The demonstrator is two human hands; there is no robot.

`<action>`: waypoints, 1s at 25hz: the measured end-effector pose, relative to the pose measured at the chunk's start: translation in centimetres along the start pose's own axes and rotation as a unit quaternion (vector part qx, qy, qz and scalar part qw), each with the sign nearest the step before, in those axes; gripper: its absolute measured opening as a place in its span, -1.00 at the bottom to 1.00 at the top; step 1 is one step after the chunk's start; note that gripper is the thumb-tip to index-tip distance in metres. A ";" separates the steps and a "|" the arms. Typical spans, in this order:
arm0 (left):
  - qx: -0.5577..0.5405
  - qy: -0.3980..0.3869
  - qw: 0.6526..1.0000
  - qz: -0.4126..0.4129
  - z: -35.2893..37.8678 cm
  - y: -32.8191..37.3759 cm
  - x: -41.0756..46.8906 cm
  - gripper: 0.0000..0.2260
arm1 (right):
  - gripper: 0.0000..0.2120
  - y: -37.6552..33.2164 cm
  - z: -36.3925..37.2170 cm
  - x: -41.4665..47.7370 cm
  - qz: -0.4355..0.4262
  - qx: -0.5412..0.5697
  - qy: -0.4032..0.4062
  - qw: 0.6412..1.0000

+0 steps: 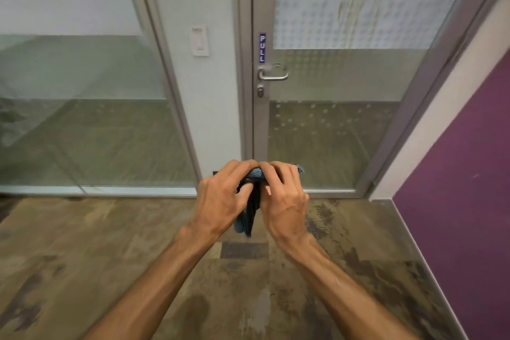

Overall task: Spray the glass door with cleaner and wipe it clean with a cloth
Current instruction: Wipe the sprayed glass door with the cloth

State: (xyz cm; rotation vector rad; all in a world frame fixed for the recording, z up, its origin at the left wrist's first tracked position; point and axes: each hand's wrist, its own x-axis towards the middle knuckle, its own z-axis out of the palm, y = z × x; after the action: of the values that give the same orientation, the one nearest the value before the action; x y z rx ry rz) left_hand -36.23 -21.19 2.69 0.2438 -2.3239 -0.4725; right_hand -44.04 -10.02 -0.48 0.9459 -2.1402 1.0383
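While both hands meet in front of the body, the left hand [220, 199] and the right hand [284, 196] each close on a blue cloth [255, 174] bunched between them. Fingers of both hands curl over its top edge, knuckles nearly touching. The cloth is folded: one band runs left to right under the fingertips, its end poking out past the right hand toward the door, while the rest hangs straight down between the palms, long axis vertical, lower tip pointing at the floor [110, 270]. The hanging part looks darker, in shadow.

Beyond the hands stands the glass door [331, 132] in a grey metal frame, shut, with a patterned frosted film on its upper pane and streaks running down that film. A lever handle [273, 74] sits on the door's left stile, pointing right, under a blue PULL sign [262, 48]. Left of the door is a white wall strip with a switch plate [200, 41], then a fixed glass panel [82, 119]. A purple wall [463, 174] is on the right.
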 end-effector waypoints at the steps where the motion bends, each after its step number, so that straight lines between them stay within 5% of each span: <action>1: 0.007 0.000 1.000 0.006 1.5 1.1 1.1 -0.62 | -0.72 2.2 -0.9 0.8 0.004 0.001 0.004 1.000; 14: -0.025 -0.009 0.998 0.064 15.3 10.2 16.1 -0.40 | -0.72 22.9 -8.6 12.4 -0.021 -0.006 0.091 0.996; 25: -0.006 -0.016 0.998 0.057 26.9 6.7 29.5 -0.38 | -0.64 35.1 -4.8 22.4 -0.013 -0.051 0.160 0.986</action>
State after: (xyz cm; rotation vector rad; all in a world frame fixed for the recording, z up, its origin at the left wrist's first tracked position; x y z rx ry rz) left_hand -76.36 -17.08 6.43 0.0969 -2.3501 -0.4368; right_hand -83.97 1.97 3.83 0.7037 -1.8900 0.9827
